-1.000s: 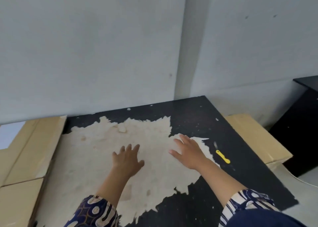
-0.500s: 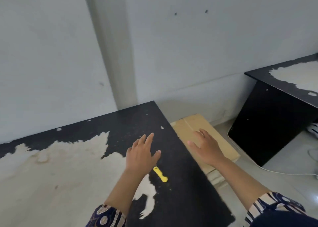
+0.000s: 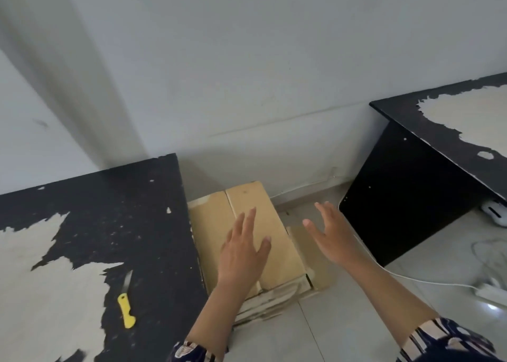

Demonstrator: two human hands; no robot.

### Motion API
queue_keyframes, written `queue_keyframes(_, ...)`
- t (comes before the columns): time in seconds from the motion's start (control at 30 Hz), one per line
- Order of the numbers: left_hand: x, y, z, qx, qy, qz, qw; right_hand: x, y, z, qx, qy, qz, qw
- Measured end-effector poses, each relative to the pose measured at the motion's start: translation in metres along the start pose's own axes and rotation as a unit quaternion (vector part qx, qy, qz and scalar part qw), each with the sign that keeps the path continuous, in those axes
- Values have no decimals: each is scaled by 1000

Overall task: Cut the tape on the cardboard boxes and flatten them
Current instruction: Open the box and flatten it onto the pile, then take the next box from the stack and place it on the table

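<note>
Both open hands hover above stacked cardboard boxes.

A black tabletop with peeling, worn pale patches carried a yellow-handled knife near its right edge. Beside it, the tiled floor bore a stack of flattened cardboard boxes and white cables.

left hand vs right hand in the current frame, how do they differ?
The left hand reaches out in front of the top of the cardboard box stack; the right hand is off the stack's right edge, in front of the floor. The left hand shows its back to the camera; the right hand is turned more edge-on, thumb toward the stack. Both are open with fingers spread and hold nothing. The knife lies on the table.
</note>
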State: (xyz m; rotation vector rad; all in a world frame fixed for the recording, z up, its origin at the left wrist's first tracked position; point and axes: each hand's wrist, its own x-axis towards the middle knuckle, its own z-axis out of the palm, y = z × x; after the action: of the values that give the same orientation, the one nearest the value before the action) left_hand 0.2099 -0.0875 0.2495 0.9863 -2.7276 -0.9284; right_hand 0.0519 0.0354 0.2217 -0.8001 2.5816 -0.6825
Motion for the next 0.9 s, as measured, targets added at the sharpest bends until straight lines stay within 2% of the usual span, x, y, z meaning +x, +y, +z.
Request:
queue_keyframes(0.13,25,28,43,-54,3,8,999,22,51,-7,3,-4,24,1000)
queue_keyframes(0.3,63,63,115,-125,-2,-23,992,70,115,-1,-15,-44,16,999)
queue_keyframes(0.47,113,74,227,-193,18,-139,971,149,185,38,-4,-107,-16,994)
queue_keyframes(0.6,152,49,323,-241,49,-233,941,200,243,93,-14,-142,-38,989)
queue_keyframes(0.77,191,-18,442,-205,84,-327,919,247,319,180,5,-183,-39,982)
queue_keyframes(0.9,213,-81,532,-131,83,-333,930,275,374,252,-5,-187,-45,981)
